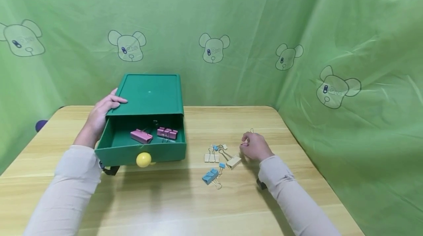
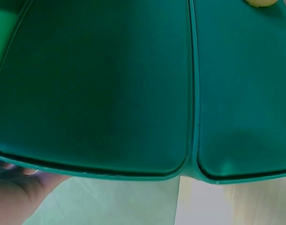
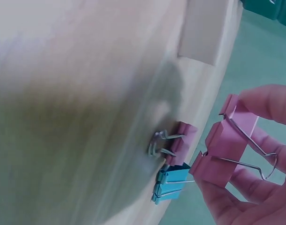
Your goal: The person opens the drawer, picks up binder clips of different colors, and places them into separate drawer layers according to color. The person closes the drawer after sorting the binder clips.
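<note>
My left hand (image 1: 98, 116) rests against the left side of a green box (image 1: 148, 92), fingers lying over its top edge. The box's drawer (image 1: 114, 157) is pulled out, with a pink binder clip (image 1: 141, 136) and another pink binder clip (image 1: 167, 132) inside. Over the table's right part, my right hand (image 1: 256, 147) pinches a pink binder clip (image 3: 227, 145) between thumb and fingers, its wire handles spread toward the palm. Beyond that clip, the right wrist view has a smaller pink clip (image 3: 182, 143) and a blue clip (image 3: 173, 183) on the table.
Between box and right hand lie a cream clip (image 1: 211, 158), another cream clip (image 1: 233, 163), a larger blue clip (image 1: 210, 176) and several small clips. A yellow knob (image 1: 143, 159) juts from the drawer front. Green curtain (image 1: 244, 8) surrounds the wooden table (image 1: 165, 206).
</note>
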